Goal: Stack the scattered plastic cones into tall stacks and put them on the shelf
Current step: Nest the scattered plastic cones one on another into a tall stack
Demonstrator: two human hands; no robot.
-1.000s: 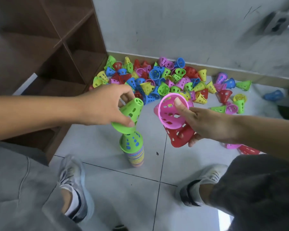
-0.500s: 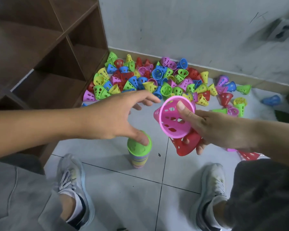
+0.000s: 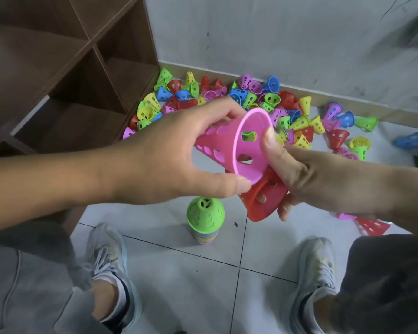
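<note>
**Pink cone changes hands above the stack**

The pink cone point(image 3: 237, 145) sits sideways between both hands, mouth facing the camera. The left hand point(image 3: 176, 155) curls round its body, likely taking it over to cap the stack point(image 3: 205, 219) just below. The right hand point(image 3: 299, 174) thumbs the pink rim while its fingers clutch one red cone point(image 3: 263, 201) underneath, probably queued next. One stack, green on top. Beyond the hands, a loose pile point(image 3: 239, 102) of dozens, too jumbled to count. The shelf point(image 3: 58, 75) waits left of the left hand.

Bare tiled floor point(image 3: 169, 266) open at lower centre, green-topped cone stack point(image 3: 205, 219) standing mid-frame, cone pile point(image 3: 227, 102) filling upper centre, shelf point(image 3: 58, 75) walling upper left.
</note>
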